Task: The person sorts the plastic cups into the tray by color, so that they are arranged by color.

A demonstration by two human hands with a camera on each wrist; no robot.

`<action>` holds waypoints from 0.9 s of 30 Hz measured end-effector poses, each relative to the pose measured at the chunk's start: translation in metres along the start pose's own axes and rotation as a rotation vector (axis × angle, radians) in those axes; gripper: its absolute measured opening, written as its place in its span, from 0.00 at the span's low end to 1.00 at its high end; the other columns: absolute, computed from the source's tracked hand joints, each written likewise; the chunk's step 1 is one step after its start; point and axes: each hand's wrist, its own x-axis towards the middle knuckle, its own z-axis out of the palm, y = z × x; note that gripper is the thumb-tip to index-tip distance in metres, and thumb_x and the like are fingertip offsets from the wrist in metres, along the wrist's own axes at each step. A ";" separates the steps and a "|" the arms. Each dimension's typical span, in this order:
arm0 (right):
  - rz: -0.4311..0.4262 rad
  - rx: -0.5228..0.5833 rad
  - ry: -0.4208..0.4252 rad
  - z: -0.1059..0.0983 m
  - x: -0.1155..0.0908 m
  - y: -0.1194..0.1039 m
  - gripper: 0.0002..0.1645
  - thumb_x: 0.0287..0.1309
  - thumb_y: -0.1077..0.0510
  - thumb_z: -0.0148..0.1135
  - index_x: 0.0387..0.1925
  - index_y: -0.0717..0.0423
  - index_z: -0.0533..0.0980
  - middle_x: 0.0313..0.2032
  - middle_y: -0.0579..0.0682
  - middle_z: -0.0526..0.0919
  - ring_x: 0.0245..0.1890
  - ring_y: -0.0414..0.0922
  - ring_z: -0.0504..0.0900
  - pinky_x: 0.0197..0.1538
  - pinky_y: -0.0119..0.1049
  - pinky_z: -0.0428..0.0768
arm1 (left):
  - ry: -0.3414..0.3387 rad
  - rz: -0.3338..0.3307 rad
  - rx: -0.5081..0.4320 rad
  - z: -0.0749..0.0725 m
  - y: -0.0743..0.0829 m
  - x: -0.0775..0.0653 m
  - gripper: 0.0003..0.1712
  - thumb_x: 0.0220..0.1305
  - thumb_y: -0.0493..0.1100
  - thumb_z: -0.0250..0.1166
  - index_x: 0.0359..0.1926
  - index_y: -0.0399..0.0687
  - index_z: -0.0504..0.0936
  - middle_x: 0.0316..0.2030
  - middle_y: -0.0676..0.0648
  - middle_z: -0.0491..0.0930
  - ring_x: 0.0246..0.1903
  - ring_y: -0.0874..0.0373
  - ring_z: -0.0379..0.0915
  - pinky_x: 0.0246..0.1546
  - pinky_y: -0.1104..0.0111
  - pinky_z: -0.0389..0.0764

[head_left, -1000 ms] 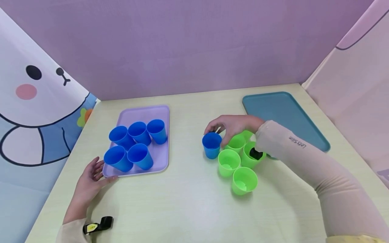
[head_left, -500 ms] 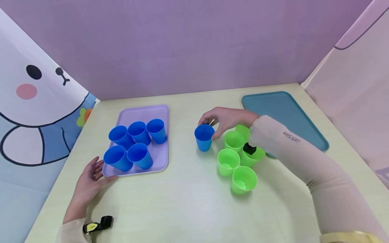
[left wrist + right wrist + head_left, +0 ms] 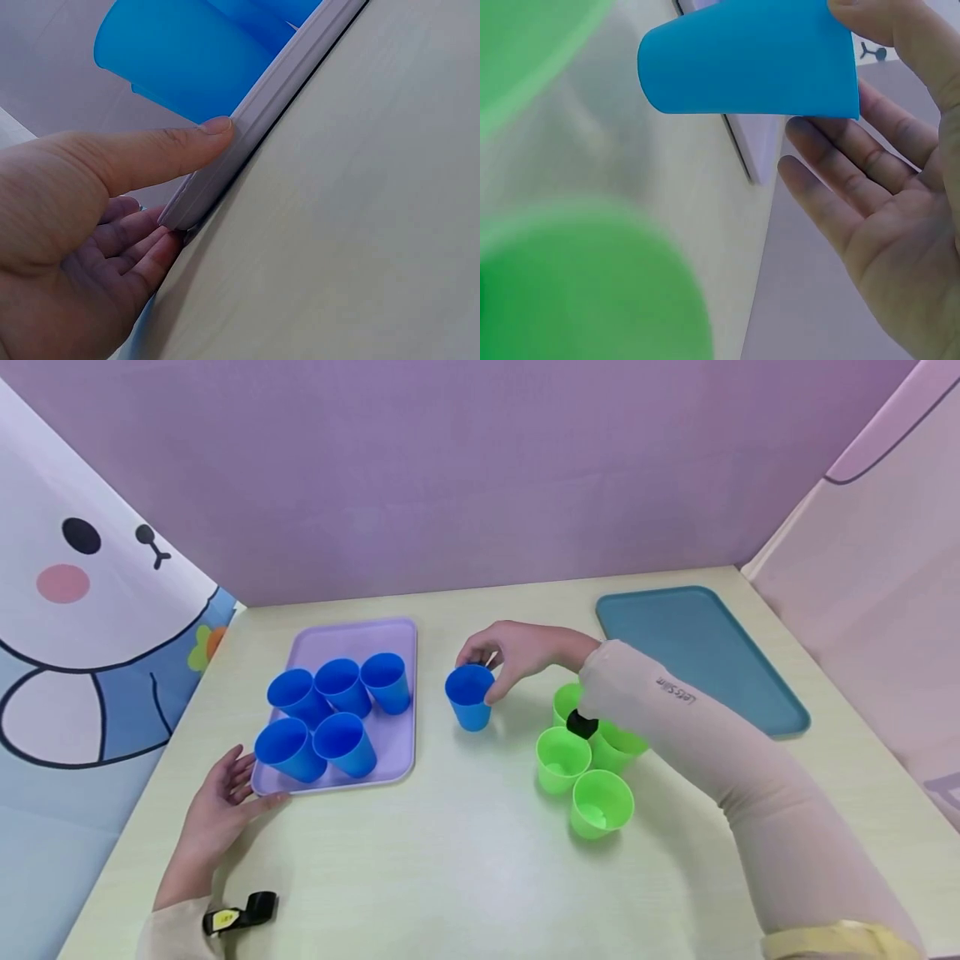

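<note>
My right hand (image 3: 517, 652) pinches a blue cup (image 3: 472, 700) by its rim, thumb on the near side and fingers behind. The cup is held just off the table, slightly tilted, between the purple tray (image 3: 393, 743) and the green cups. In the right wrist view, the thumb presses the blue cup (image 3: 750, 67) near its wide end. My left hand (image 3: 217, 810) rests at the tray's near left corner. Its extended thumb (image 3: 172, 154) lies along the tray edge (image 3: 247, 120), and its loose fingers touch the corner. Several blue cups (image 3: 345, 743) stand on that tray.
Several green cups (image 3: 602, 806) stand upright in a cluster on the table (image 3: 420, 877), under and in front of the right forearm. A teal tray (image 3: 705, 652) lies at the back right. A purple wall panel (image 3: 480, 485) rises behind the table.
My right hand has carried the blue cup leftward, away from the green cups and closer to the purple tray. My left hand has stayed at the tray corner.
</note>
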 end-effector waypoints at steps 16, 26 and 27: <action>0.011 -0.035 0.022 0.031 0.041 -0.019 0.32 0.46 0.61 0.79 0.55 0.60 0.78 0.47 0.49 0.84 0.49 0.45 0.79 0.54 0.36 0.81 | 0.006 0.030 -0.008 0.002 0.000 0.001 0.61 0.63 0.47 0.72 0.79 0.40 0.36 0.72 0.27 0.54 0.66 0.29 0.58 0.54 0.82 0.70; 0.003 -0.034 0.025 0.048 0.056 -0.030 0.33 0.47 0.60 0.79 0.56 0.60 0.77 0.48 0.49 0.83 0.49 0.44 0.78 0.50 0.29 0.80 | -0.002 0.021 -0.022 0.002 0.000 0.001 0.61 0.63 0.46 0.71 0.79 0.40 0.35 0.72 0.27 0.54 0.66 0.29 0.57 0.53 0.82 0.71; 0.001 -0.031 0.027 0.049 0.057 -0.031 0.33 0.47 0.60 0.79 0.56 0.60 0.77 0.47 0.49 0.83 0.49 0.44 0.78 0.50 0.29 0.80 | -0.002 0.020 -0.022 0.002 0.000 0.000 0.61 0.63 0.46 0.71 0.78 0.40 0.35 0.72 0.27 0.54 0.66 0.29 0.57 0.53 0.82 0.71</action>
